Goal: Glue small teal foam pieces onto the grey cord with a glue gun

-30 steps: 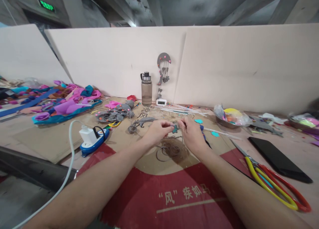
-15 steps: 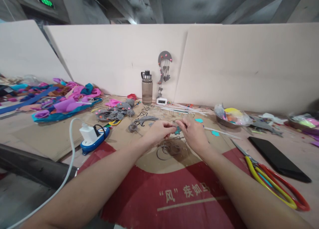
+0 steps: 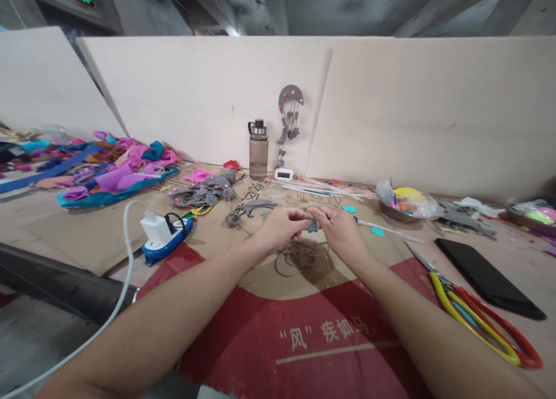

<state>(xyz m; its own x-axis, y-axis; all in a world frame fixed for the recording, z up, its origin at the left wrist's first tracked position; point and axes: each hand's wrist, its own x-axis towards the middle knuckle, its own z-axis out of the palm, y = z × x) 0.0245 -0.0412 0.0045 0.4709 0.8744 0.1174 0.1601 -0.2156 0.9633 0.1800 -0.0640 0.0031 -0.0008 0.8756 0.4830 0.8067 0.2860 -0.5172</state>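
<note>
Above the cardboard, my left hand (image 3: 282,228) and my right hand (image 3: 336,225) meet fingertip to fingertip. Between them is a small teal felt piece (image 3: 313,225), pinched in my right fingers. My left hand is closed too, its thumb and index finger pressed together at the edge of the piece; what they grip is too small to tell. Loops of thin grey cord (image 3: 297,259) lie on the cardboard just below my hands. Two teal cutouts, one farther back (image 3: 348,208) and one nearer (image 3: 377,231), rest right of my right hand.
Yellow-and-red-handled scissors (image 3: 473,315) and a black phone (image 3: 489,277) lie at the right. A blue power strip (image 3: 167,242) with a white cable is at the left. Behind stand a bottle (image 3: 258,153), a small clock (image 3: 284,174) and a bowl (image 3: 402,213); felt scraps (image 3: 125,176) pile up back left.
My right fingers have closed in toward my left fingertips, and the hands are now nearer each other around the teal piece. The view has shifted slightly.
</note>
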